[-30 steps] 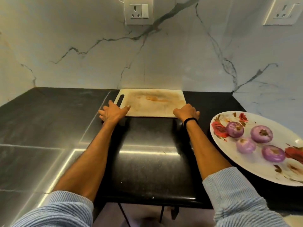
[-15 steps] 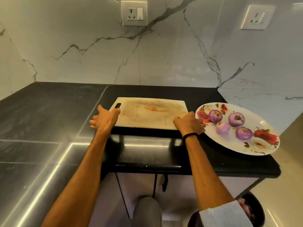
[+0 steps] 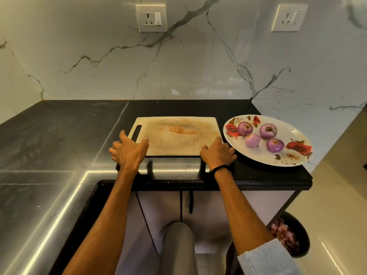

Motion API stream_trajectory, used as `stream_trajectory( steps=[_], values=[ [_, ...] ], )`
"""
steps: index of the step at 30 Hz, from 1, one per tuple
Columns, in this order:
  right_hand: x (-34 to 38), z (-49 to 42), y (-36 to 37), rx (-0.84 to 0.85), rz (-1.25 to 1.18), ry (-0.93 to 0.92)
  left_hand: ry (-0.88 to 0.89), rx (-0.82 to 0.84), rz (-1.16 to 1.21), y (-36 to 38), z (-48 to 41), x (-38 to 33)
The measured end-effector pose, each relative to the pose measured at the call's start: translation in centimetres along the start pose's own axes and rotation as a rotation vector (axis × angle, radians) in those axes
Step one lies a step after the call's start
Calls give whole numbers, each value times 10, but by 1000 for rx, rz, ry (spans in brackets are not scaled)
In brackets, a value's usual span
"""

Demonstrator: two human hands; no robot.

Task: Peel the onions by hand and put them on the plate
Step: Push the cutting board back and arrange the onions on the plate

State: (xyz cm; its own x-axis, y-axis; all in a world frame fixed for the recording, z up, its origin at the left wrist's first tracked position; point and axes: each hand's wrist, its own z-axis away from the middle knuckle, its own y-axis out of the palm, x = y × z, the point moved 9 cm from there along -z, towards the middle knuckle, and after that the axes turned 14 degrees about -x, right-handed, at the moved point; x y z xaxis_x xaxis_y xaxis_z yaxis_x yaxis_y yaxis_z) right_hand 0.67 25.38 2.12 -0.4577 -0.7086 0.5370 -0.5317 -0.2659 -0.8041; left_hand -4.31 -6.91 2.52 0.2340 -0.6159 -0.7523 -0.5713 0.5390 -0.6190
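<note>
Gripping left hand (image 3: 129, 152): is holding the near left corner of the cutting board (image 3: 178, 135), thumb lying on top.
Right hand (image 3: 217, 154): is clasping the near right corner, fingers curling over the edge.
Onions (image 3: 268, 131): four, peeled, are sitting on the flowered plate (image 3: 258, 156), just right of the right hand.

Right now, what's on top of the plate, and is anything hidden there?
Four peeled purple onions sit on the flowered plate, none stacked. Their undersides and the plate surface beneath them are covered.
</note>
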Motion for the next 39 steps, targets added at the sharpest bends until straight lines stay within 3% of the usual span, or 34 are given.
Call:
stream_trajectory(
  steps=[5,8,11,17,22,28,39],
  values=[
    [-10,-14,-27,-128,-209,-26,270,4,140,17,31,-71],
    [-29,-33,-64,-285,-326,-47,410,164,235,50,56,-119],
    [-62,-56,-89,-364,-249,-1,559,346,204,89,87,-165],
    [-132,-104,-98,-151,59,93,829,666,2,162,158,-237],
    [-148,-137,-84,-20,107,125,903,805,-175,208,199,-259],
    [-147,-158,-50,93,146,44,986,839,-184,234,211,-268],
    [-157,-170,-59,-82,20,26,928,806,-210,265,204,-259]
  ],
)
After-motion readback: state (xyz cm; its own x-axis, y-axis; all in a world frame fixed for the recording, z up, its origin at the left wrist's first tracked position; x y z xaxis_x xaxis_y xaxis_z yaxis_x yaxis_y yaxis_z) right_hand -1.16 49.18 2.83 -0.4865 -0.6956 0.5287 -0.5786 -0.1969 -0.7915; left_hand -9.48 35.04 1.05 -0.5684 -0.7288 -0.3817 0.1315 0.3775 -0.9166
